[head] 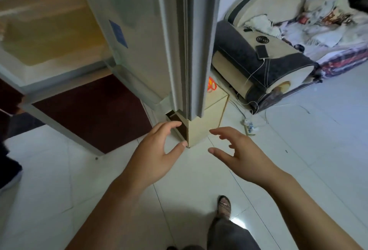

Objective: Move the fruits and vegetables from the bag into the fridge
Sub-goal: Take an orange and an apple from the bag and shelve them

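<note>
The person is standing on a pale tiled floor [298, 150], looking down at both bare hands held out in front. The left hand [157, 150] is hanging in the air with its fingers [171, 125] loosely curved and spread wide from the thumb, holding nothing. The right hand [237, 150] is reaching forward just beside it, its fingers [219, 131] likewise parted and gently bent, also gripping nothing. The two hands are staying apart, touching neither each other nor anything around them.

The fridge [49, 36] is standing at the left, its upper compartment glowing warm yellow inside, though the shelves are looking too blurred to read. Its upper door [151, 30] is swinging out toward the camera, so its grey edge is running down the middle of the view above the hands. The dark red lower door [93, 114] is sitting closed underneath.

A cream cabinet [207, 122] is standing behind the open door, with something orange-red [212, 86] lying on top; the door is hiding most of it, so what it is cannot be told. To the right, an armchair [258, 64] is carrying a phone [262, 51] on its arm, with a white cable [253, 74] trailing down toward a power strip [250, 126] on the floor. A sandalled foot [224, 206] is showing below the right forearm.
</note>
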